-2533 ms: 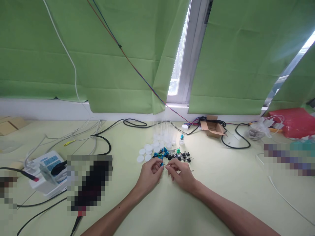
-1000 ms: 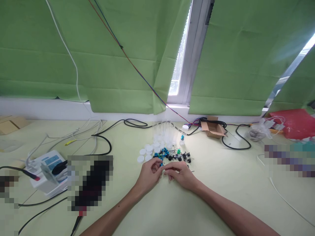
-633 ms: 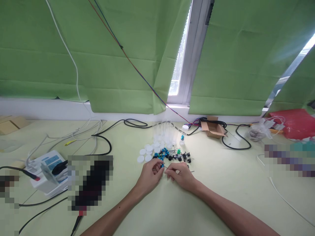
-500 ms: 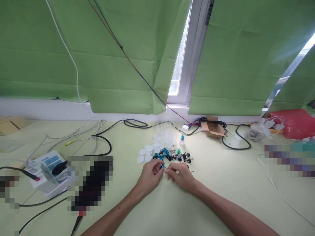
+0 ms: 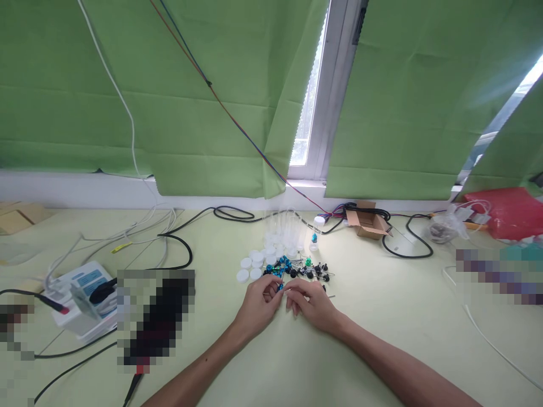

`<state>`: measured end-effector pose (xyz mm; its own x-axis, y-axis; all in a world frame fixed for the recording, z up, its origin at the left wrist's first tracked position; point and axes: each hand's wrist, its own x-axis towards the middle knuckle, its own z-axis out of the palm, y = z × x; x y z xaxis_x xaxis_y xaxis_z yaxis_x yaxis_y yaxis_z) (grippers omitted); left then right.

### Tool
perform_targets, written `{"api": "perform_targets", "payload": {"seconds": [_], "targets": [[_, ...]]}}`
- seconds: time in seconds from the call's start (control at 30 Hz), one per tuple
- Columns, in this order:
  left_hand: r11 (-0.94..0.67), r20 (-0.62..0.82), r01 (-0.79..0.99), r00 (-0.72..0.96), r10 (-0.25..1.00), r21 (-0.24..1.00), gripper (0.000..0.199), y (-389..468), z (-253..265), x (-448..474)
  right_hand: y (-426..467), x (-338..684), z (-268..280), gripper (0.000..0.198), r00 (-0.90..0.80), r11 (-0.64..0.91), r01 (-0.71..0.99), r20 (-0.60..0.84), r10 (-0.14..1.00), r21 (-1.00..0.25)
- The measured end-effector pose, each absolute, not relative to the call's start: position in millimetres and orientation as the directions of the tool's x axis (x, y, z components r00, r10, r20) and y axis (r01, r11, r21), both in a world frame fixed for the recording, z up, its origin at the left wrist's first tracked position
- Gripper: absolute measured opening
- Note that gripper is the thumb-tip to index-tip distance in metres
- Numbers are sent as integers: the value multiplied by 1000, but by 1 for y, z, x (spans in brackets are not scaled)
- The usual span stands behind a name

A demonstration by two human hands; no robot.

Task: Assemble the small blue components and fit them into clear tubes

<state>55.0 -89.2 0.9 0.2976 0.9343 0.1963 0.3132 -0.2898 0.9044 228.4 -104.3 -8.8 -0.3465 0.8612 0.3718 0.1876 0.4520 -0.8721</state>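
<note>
Blue, metallic-looking piece (image 5: 280,287), just below frame centre, is pinched betw. thumb & fingers of the L hand (image 5: 259,298); R hand (image 5: 311,301) has its fingertips drawn together right beside it, but can't tell if they grip anything, too small & hidden; for work this fine, I'd use L as the fixed clamp & let R make only small fingertip moves, light pressure, so nothing slips or pings off; best done low over the table (image 5: 382,328), as a dropped part would likely get lost among the loose blue parts (image 5: 285,263) & black parts (image 5: 318,272) just above the hands in frame; pose-wise, L forearm (image 5: 197,359) comes up from bottom left of centre, R forearm (image 5: 394,353) from bottom right, the two angled in like an upturned V; fingers curled on both, backs of hands mostly up, fingertips nearly meeting.
</note>
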Motion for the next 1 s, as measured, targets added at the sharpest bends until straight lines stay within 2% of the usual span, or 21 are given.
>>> {"api": "perform_targets", "payload": {"seconds": [0.17,0.4,0.63,1.0], "targets": [[-213,129,243,320,939,946,19,-90,5,56,-104,228,-14,21,-350,447,86,393,850,-890],[-156,89,174,338,937,972,22,-90,6,57,-104,228,-14,20,-334,460,61,416,846,-886],[-131,71,159,339,938,979,22,-91,5,57,-103,228,-9,18,-260,494,126,452,853,-860],[-141,82,166,320,944,976,22,-90,4,57,-104,229,-15,29,-215,527,225,486,847,-819]]}}
